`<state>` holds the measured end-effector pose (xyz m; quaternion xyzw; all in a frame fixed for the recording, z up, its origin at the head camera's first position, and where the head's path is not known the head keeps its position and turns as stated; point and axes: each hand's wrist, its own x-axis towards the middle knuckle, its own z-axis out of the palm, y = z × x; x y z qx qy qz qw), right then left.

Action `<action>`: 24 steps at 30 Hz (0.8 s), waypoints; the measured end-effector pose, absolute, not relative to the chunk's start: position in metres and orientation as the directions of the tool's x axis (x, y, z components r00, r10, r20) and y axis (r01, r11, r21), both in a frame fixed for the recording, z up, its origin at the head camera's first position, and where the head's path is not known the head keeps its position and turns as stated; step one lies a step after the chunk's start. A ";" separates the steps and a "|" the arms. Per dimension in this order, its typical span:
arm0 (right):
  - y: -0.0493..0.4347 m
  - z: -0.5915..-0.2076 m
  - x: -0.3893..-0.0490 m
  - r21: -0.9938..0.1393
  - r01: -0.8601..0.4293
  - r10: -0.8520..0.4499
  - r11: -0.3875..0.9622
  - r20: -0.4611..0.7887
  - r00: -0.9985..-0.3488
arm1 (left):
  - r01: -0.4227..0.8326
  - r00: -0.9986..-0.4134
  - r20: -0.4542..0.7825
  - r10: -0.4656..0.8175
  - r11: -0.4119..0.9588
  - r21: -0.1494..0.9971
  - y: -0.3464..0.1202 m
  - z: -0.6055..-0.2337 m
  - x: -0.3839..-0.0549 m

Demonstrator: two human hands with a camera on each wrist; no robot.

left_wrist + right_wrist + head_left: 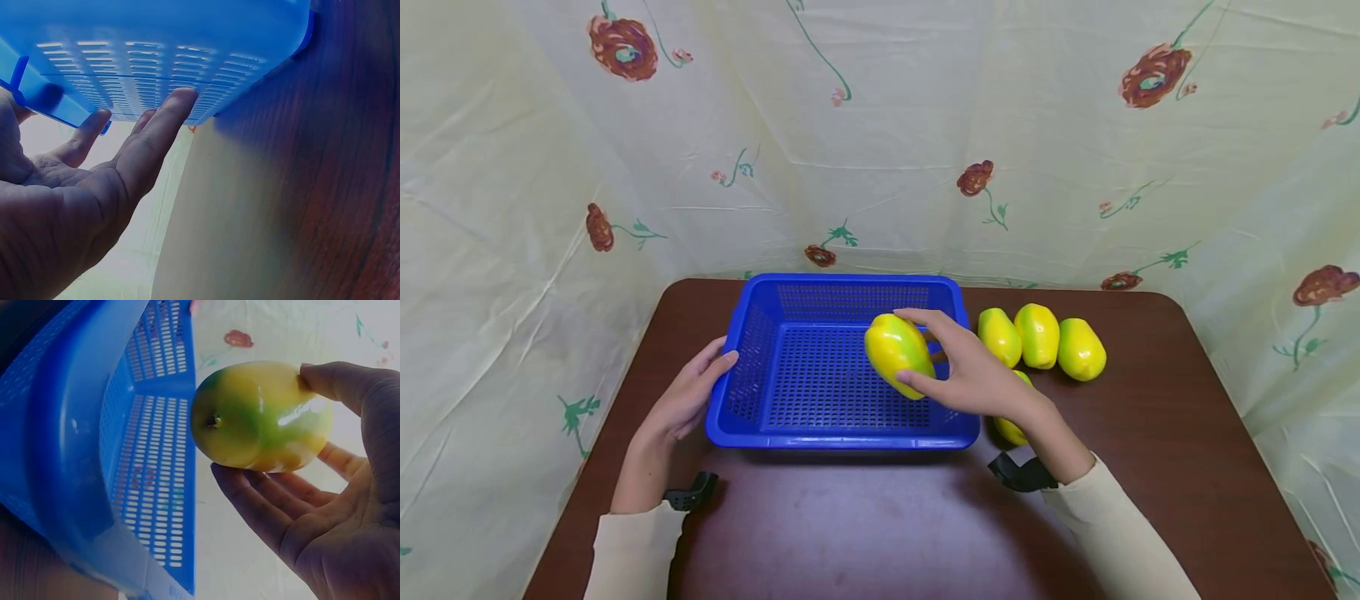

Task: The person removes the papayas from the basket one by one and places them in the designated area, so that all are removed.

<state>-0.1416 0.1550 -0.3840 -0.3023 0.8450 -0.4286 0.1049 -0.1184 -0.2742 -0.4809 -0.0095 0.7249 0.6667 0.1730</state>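
Basket (752,367) blue, right hand (977,375) holding mango (898,353) above it

Brown table (1187,433) with rounded corners; cream floral curtain (880,142) behind and beside it; three yellow-green mangoes (1040,336) in a row near the far edge.

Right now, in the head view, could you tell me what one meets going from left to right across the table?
Left hand touching the basket's side → blue basket → held fruit gripped by the right hand → three yellow-green fruits in a row on the brown table.
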 end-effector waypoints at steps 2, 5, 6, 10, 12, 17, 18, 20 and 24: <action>0.158 -0.384 -0.140 -0.788 -0.419 -0.587 0.452 0.092 -0.805 | -0.245 -0.940 -0.265 0.216 0.114 0.963 -0.274 -0.480 -0.118; 0.164 -0.384 -0.137 -0.786 -0.414 -0.568 0.459 0.099 -0.817 | -0.248 -0.939 -0.267 0.217 0.111 0.962 -0.273 -0.480 -0.119; 0.166 -0.384 -0.136 -0.786 -0.413 -0.563 0.460 0.102 -0.820 | -0.248 -0.939 -0.267 0.218 0.110 0.962 -0.273 -0.480 -0.119; 0.174 -0.385 -0.132 -0.788 -0.403 -0.535 0.466 0.111 -0.837 | -0.247 -0.939 -0.265 0.220 0.109 0.963 -0.272 -0.480 -0.119; 0.179 -0.386 -0.130 -0.787 -0.401 -0.519 0.469 0.122 -0.846 | -0.245 -0.939 -0.265 0.221 0.114 0.963 -0.273 -0.480 -0.118; 0.189 -0.390 -0.128 -0.787 -0.399 -0.487 0.471 0.145 -0.861 | -0.243 -0.940 -0.267 0.210 0.131 0.961 -0.274 -0.480 -0.118; 0.190 -0.391 -0.127 -0.788 -0.396 -0.482 0.470 0.147 -0.864 | -0.243 -0.941 -0.267 0.209 0.132 0.961 -0.275 -0.480 -0.118; 0.193 -0.391 -0.127 -0.790 -0.393 -0.476 0.470 0.147 -0.867 | -0.244 -0.941 -0.267 0.208 0.132 0.961 -0.275 -0.480 -0.118; 0.196 -0.392 -0.124 -0.798 -0.381 -0.465 0.467 0.145 -0.874 | -0.249 -0.938 -0.270 0.218 0.118 0.961 -0.275 -0.480 -0.118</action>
